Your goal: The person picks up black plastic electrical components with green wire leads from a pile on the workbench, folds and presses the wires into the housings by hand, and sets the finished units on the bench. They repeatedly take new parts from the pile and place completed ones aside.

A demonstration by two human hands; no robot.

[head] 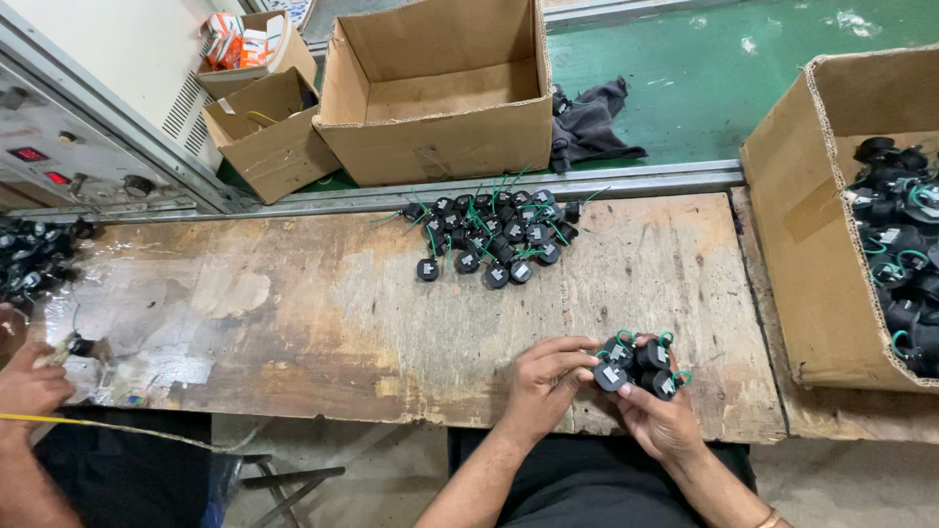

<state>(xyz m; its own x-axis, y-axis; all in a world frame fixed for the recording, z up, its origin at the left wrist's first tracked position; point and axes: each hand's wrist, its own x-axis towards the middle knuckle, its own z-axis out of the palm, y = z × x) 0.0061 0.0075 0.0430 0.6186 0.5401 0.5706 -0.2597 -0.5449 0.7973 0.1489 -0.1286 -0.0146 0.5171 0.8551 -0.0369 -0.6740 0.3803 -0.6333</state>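
My right hand [657,416] cups a cluster of several small round black parts with green wires [641,364] at the near edge of the worn wooden bench [323,313]. My left hand [548,379] pinches one of those parts at the left side of the cluster. A pile of the same black parts [494,235] lies at the far edge of the bench, well beyond both hands.
A cardboard box [812,244] full of black parts stands at the right. Empty cardboard boxes [440,93] sit behind the bench on a green belt with a dark cloth [592,122]. Another person's hand [29,386] works at the left near a control panel [59,147].
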